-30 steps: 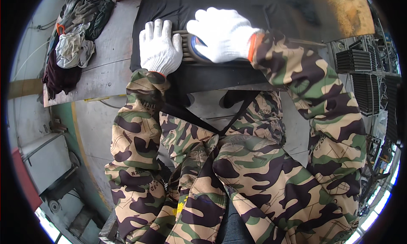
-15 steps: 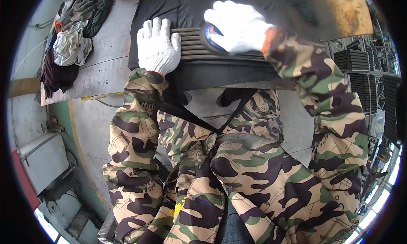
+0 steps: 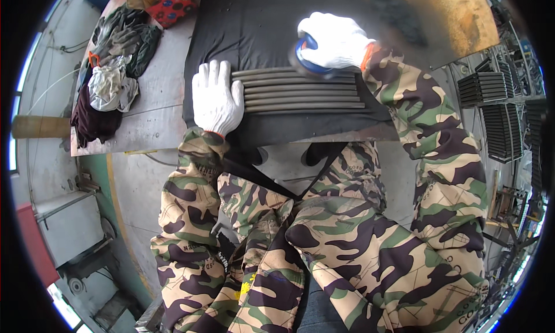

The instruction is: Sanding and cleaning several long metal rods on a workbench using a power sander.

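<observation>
Several dark, thin rods (image 3: 300,93) lie side by side across a black cloth (image 3: 243,38) on the table. My left hand (image 3: 217,98), in a white knit glove, lies flat with fingers stretched over the rods' left ends. My right hand (image 3: 338,41), also gloved in white, grips a round blue hand tool (image 3: 306,46). The tool is at the far edge of the rods, right of their middle. Its underside is hidden and its edge blurred, so I cannot tell its exact kind or whether it touches the rods.
A heap of dark and white rags (image 3: 113,72) lies on the table's left, near a red patterned cloth (image 3: 172,8). A rust-stained brown board (image 3: 462,20) is at the far right. Racks of stacked dark bars (image 3: 500,124) stand right of the table.
My right hand has moved the blue tool right and away from me, from over the rods to their far edge. My left hand stays on the rods. The whole view has shifted.
</observation>
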`<state>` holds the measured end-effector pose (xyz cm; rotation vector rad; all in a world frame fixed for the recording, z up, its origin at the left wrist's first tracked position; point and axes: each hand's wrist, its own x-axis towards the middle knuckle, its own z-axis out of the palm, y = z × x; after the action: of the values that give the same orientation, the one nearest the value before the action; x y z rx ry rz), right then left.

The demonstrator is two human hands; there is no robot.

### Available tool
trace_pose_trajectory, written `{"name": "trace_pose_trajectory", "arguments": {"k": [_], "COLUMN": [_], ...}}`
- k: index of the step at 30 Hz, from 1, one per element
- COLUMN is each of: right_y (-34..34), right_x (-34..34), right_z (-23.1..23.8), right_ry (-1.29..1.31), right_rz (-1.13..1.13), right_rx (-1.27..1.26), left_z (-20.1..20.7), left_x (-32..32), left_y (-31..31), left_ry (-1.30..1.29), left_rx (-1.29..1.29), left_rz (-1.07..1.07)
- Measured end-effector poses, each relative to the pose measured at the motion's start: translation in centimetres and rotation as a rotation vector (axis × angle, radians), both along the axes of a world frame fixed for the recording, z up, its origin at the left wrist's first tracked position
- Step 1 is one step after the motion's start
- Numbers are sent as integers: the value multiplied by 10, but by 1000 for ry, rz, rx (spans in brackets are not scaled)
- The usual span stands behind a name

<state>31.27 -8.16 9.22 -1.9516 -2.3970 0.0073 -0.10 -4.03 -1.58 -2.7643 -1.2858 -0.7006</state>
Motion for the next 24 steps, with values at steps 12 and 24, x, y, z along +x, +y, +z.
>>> {"name": "trace_pose_trajectory", "arguments": {"k": [12, 24], "right_y": [12, 23], "right_x": [127, 183], "right_z": [27, -9], "right_ry": [-30, -54], "right_rz": [-386, -402], "right_rx": [-52, 196], "left_z": [-3, 6], "left_x": [-12, -17], "left_y": [-7, -17], "left_ry": [-57, -45], "left_rx": [-43, -106], "left_rz": [9, 2]}}
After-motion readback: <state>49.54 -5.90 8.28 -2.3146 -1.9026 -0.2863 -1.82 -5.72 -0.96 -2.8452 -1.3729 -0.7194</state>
